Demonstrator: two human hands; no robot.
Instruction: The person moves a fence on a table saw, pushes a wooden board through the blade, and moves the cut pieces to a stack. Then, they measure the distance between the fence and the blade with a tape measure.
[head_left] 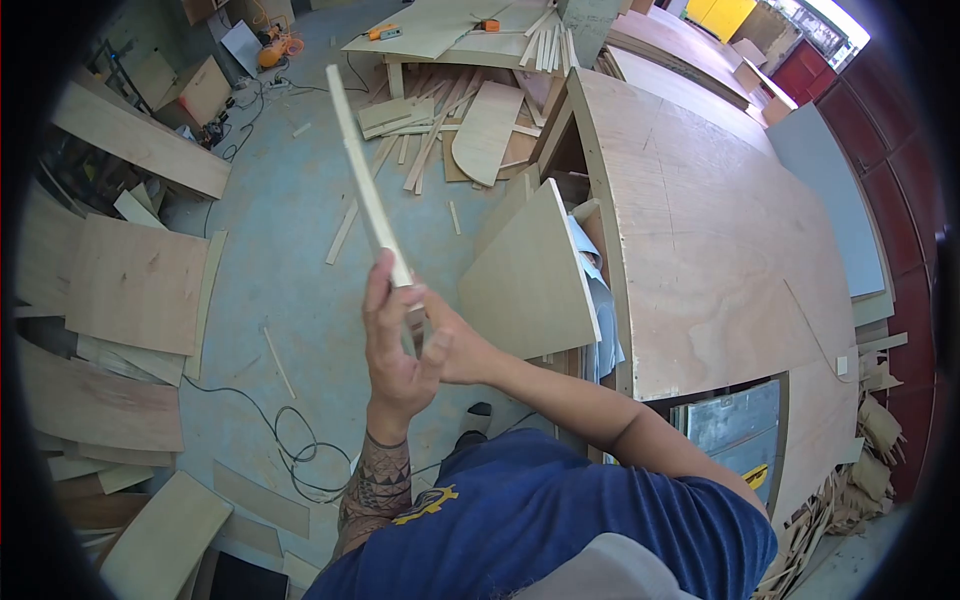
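Note:
A long, narrow wooden strip (364, 180) stands tilted in front of my body, its upper end leaning left and away. My left hand (392, 345), below a tattooed forearm, is closed around the lower part of the strip. My right hand (455, 345) reaches in from the right and grips the same lower end, partly hidden behind my left hand. The two hands are close together, and the strip's lowest end is hard to make out between them.
A large plywood-topped workbench (720, 230) stands at the right, with a pale panel (540, 280) leaning against its side. Wood offcuts (490, 130) lie ahead under a low table (450, 40). Boards (135, 285) are stacked at the left. A black cable (285, 450) coils on the floor.

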